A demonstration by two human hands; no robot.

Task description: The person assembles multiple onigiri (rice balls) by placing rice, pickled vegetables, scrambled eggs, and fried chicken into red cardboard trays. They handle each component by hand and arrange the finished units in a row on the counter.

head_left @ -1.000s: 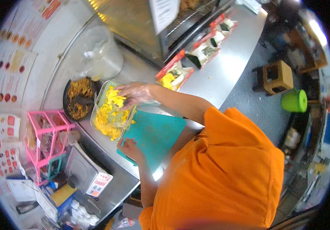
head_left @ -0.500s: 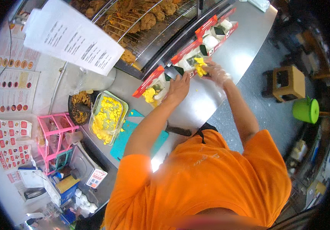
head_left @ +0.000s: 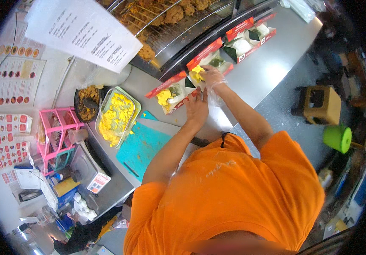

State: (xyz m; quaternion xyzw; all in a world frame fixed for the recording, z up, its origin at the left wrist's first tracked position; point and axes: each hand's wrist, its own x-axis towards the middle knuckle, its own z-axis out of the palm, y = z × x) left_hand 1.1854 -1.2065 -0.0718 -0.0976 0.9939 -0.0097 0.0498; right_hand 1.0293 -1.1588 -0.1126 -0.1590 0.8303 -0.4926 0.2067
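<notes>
Several red-and-white cardboard food boxes stand in a row along the steel counter. My right hand (head_left: pixel 212 77), in a clear plastic glove, is pinched around a clump of yellow scrambled egg (head_left: pixel 197 73) at the left end of the second box (head_left: pixel 206 56). My left hand (head_left: pixel 197 109) is bare; its fingers are stretched out and slightly apart, touching the near edge where the first two boxes meet. Egg and something white lie in the leftmost box (head_left: pixel 166 84). Farther right, a box (head_left: pixel 240 29) holds white rice beside a dark green flap.
A clear tray of scrambled egg (head_left: pixel 117 117) sits left of my left arm, beside a turquoise cutting board (head_left: pixel 142 146) and a knife (head_left: pixel 200 142). Behind it are a dark bowl of brown shredded food (head_left: pixel 90 100) and a pink rack (head_left: pixel 57 127). Fried pieces (head_left: pixel 174 15) fill a display case.
My right hand has moved left and lower with the egg, into the second box. My left hand has shifted slightly nearer to me. The whole view has shifted a little.
</notes>
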